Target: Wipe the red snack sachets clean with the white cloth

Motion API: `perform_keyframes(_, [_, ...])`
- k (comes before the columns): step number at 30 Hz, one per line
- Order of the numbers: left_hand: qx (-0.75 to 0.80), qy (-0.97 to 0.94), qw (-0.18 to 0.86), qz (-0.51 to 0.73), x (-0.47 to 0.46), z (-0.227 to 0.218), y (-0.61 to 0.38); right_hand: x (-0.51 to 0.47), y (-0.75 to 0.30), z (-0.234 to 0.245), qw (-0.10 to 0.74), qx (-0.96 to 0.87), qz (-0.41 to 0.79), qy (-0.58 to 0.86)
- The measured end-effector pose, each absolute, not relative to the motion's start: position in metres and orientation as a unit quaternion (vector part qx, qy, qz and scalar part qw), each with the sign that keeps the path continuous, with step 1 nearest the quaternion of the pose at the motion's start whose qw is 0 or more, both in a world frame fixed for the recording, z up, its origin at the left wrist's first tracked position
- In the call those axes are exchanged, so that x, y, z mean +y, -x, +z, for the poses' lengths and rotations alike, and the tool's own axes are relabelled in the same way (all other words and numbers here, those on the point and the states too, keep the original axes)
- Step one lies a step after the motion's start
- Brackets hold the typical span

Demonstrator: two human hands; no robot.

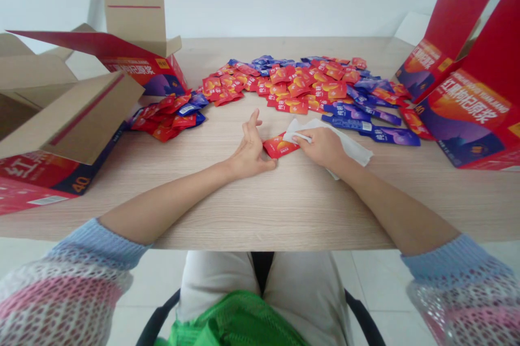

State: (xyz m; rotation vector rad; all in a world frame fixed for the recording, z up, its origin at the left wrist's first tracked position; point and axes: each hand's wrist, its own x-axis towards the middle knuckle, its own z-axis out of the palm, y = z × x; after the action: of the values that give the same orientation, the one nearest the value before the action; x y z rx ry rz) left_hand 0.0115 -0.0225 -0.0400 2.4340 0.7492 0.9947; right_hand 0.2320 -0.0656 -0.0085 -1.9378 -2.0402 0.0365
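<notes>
a person's left hand (249, 145) rests on its outer edge on a pale wood-grain table (284, 208), fingers spread and lifted, just beside a small glossy red foil sachet (278, 145) that lies flat near the middle of the table. the right hand (320, 145) pinches a crumpled white wipe (347, 143) between thumb and fingers; the wipe's corner lies at the sachet's right end, and the fingertips are close by. farther off lies a loose spread of red and blue foil sachets (296, 86). two open red printed cardboard cartons with tan flaps (49, 178) stand at left, and two red printed cartons (467, 124) stand at right.
</notes>
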Motion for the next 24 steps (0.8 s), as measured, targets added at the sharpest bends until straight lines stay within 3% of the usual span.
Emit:
perform_keyframes(11, [0.309, -0.842, 0.269, 0.35, -0.026, -0.037, -0.009, -0.062, -0.246, -0.014, 0.138, -0.722, -0.06, 0.675])
perform_keyframes(15, [0.333, -0.839, 0.295, 0.312, -0.026, -0.033, -0.007, -0.066, -0.242, -0.017, 0.194, -0.814, -0.042, 0.547])
perform_keyframes(19, [0.286, -0.886, 0.238, 0.275, -0.027, -0.026, -0.004, -0.08, -0.225, -0.016, 0.201, -0.899, -0.003, 0.39])
perform_keyframes(22, [0.271, -0.906, 0.199, 0.256, -0.026, -0.026, -0.002, -0.088, -0.215, -0.016, 0.203, -0.912, -0.001, 0.357])
perform_keyframes(24, [0.291, -0.893, 0.207, 0.272, -0.026, -0.029, -0.001, -0.091, -0.216, -0.015, 0.262, -0.885, -0.016, 0.385])
